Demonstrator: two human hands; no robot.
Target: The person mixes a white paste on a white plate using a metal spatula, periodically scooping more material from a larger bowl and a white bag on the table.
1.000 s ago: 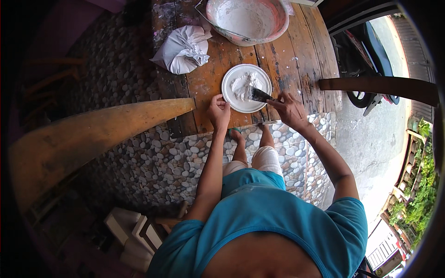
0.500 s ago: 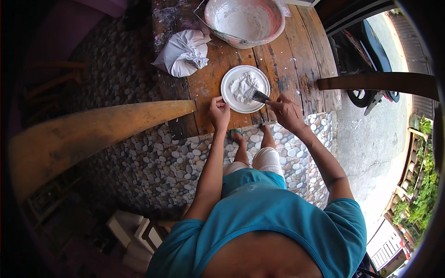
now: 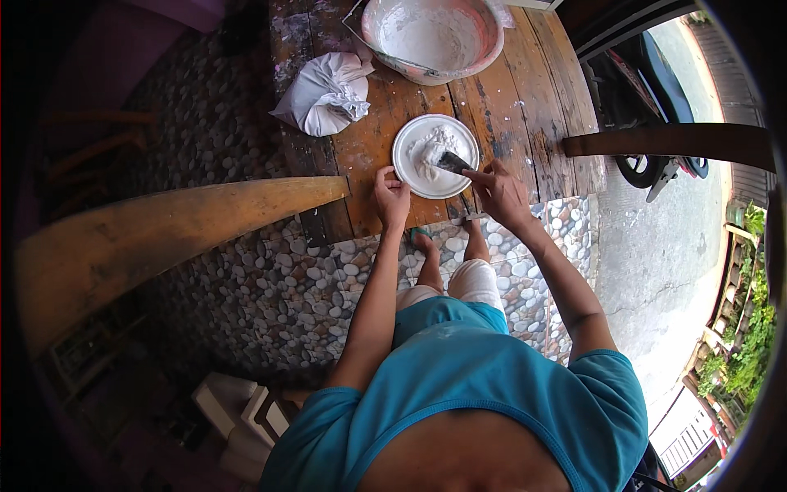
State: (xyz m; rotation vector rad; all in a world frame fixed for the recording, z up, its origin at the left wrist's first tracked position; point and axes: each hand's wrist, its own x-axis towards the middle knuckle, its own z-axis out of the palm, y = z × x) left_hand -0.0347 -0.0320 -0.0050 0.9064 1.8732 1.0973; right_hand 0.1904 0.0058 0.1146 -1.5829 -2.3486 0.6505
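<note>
A round white plate or lid (image 3: 404, 156) with a raised rim lies near the table's front edge. White paste or damp powder (image 3: 440, 139) is heaped in its middle. My left hand (image 3: 392, 197) pinches the rim at the near left, thumb and fingers closed. In my right hand (image 3: 503, 198) is a putty knife (image 3: 453, 162), held from the right with its dark blade pressed into the heap. My fingers cover most of its handle.
Behind the plate stands a wide bucket (image 3: 426, 75) with a wire handle and white residue inside. A crumpled white bag (image 3: 320, 90) sits to its left on the worn wooden table (image 3: 525, 107). Curved wooden pieces (image 3: 188, 217) flank me; a motorcycle (image 3: 664, 90) is parked at right.
The putty knife has moved slightly left and up across the plate, gathering the paste into a tighter heap. My left hand stays at the rim.
</note>
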